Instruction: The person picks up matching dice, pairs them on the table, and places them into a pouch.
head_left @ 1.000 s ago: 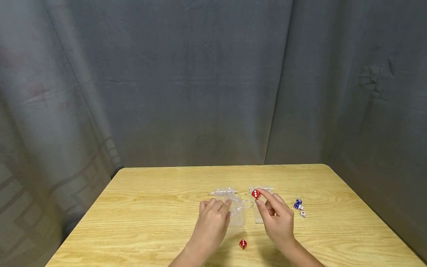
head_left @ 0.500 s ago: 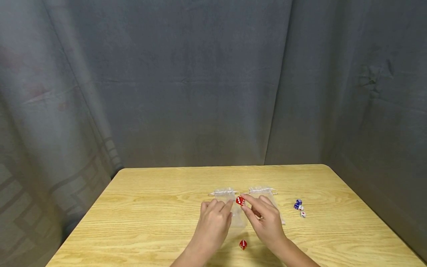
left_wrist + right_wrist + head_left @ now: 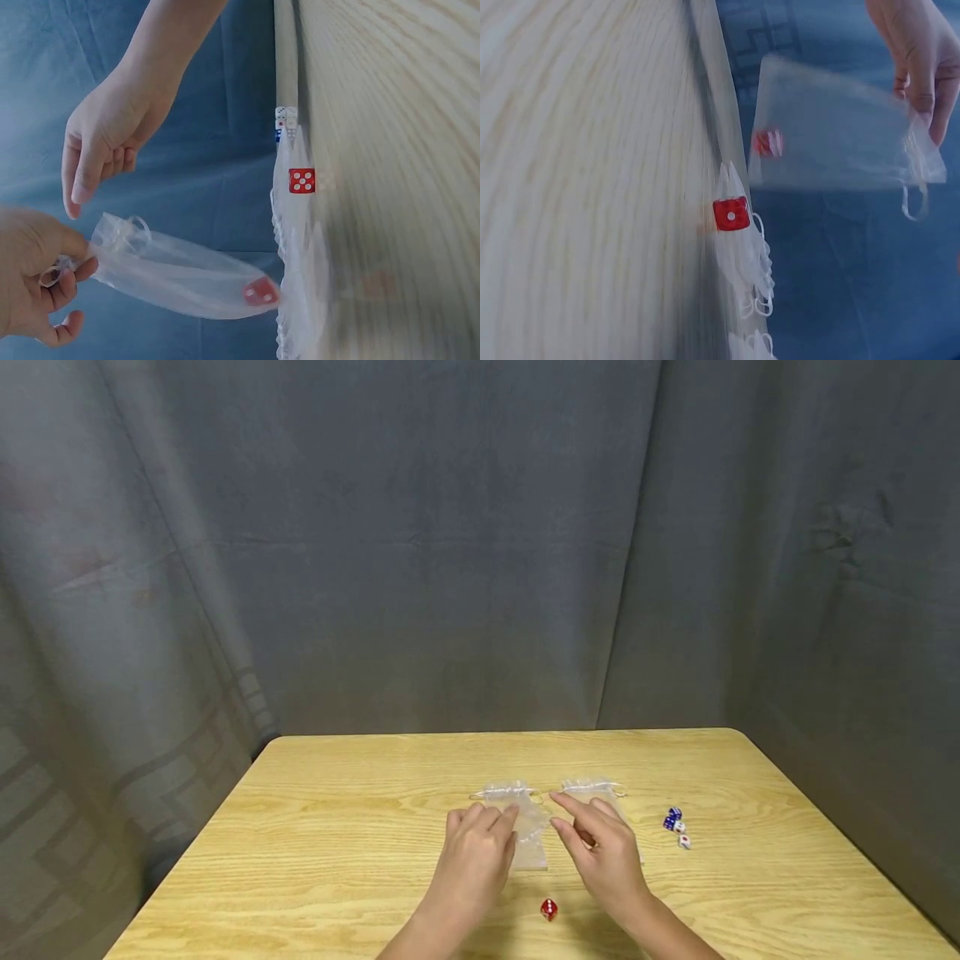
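Note:
My left hand (image 3: 474, 852) pinches the mouth of a sheer white drawstring bag (image 3: 180, 274), which hangs upright over the table. At its bottom lies a red die (image 3: 262, 291), seen through the mesh. Right of the bag's mouth is my right hand (image 3: 603, 856), thumb and index finger apart with nothing between them and the other fingers curled. A second red die (image 3: 549, 909) sits on the table in front of the hands, below the bag.
Two more sheer drawstring bags lie flat behind the hands, one at left (image 3: 506, 791) and one at right (image 3: 592, 787), partly hidden. Several small blue dice (image 3: 672, 818) and white dice (image 3: 684, 842) sit to the right on the wooden table (image 3: 337, 827). Grey curtains (image 3: 450, 568) surround it.
My right hand has carried a red die leftward to the held bag's mouth and let it go. The die is now inside the bag. My left hand has barely moved.

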Demonstrator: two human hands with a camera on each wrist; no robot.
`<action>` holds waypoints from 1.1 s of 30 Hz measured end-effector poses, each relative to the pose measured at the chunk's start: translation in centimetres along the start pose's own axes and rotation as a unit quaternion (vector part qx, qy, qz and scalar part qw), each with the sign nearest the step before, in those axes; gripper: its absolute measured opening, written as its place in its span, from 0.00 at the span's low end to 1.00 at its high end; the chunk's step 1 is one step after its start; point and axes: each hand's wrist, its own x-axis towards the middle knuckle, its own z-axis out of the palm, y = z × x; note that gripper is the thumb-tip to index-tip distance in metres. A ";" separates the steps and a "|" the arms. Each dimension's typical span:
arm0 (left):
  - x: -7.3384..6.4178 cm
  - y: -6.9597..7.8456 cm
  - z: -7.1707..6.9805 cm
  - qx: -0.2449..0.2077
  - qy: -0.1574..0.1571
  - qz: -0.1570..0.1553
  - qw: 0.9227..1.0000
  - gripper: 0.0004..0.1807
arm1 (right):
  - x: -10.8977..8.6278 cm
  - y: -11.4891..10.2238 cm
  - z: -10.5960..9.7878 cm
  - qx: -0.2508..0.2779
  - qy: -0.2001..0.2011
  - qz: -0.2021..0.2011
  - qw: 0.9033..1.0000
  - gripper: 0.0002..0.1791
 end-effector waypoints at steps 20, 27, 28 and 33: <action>0.3 -0.5 0.1 0.001 0.016 -0.005 1.000 0.17 | -0.9 0.9 -0.7 -0.093 -0.072 0.115 0.986 0.20; 0.6 -0.5 0.0 -0.002 0.025 -0.003 1.000 0.18 | -1.2 0.6 -0.7 -0.119 -0.167 0.209 0.956 0.17; 0.6 -0.5 -0.1 -0.002 0.026 -0.003 1.000 0.18 | -1.2 0.6 -0.6 -0.118 -0.181 0.220 0.951 0.17; 0.6 -0.4 -0.1 -0.004 0.026 -0.002 1.000 0.17 | -1.4 0.4 -0.4 -0.123 -0.242 0.258 0.927 0.16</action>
